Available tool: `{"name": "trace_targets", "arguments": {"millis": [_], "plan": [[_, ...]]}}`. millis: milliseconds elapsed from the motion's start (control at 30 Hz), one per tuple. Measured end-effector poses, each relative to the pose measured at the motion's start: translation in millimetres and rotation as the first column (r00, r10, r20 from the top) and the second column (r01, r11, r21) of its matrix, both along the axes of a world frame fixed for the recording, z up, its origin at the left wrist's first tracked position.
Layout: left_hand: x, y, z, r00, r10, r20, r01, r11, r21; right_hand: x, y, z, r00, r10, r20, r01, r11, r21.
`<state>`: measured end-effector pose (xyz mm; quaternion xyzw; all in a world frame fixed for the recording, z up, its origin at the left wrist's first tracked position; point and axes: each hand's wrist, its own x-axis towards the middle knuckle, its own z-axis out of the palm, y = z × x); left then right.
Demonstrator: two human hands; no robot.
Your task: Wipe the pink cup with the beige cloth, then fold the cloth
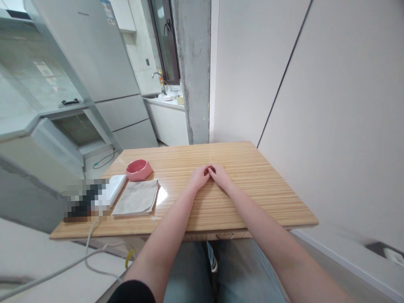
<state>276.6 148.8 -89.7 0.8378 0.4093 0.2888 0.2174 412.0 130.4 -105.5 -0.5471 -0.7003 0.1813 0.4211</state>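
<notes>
My left hand (199, 177) and my right hand (219, 175) meet at the fingertips over the middle of the wooden table (257, 202). The fingers of both are curled together, and a small dark reddish spot shows between them; whether it is an object or shadow is too small to tell. Left of my hands lies a folded grey cloth (136, 198). Just behind the cloth stands a pink bowl (139, 170).
A white item (115, 188) lies at the table's left side beside a blurred dark patch. A white cable (89, 239) hangs over the front left edge. Behind are a fridge (86, 49) and a sink counter (168, 121); a wall rises at the right.
</notes>
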Motion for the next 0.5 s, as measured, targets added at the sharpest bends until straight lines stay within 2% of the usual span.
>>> {"name": "trace_targets", "arguments": {"millis": [300, 500], "plan": [[0.2, -1.2, 2.0, 1.000, 0.008, 0.010, -0.008, 1.000, 0.000, 1.5, 1.1, -3.2, 1.000, -0.021, 0.003, 0.021, 1.000, -0.022], [2.8, -2.3, -0.6, 1.000, -0.003, 0.022, 0.003, 1.000, -0.006, 1.6, 1.0, -3.0, 0.997, -0.004, -0.074, 0.002, 1.000, -0.022]]}}
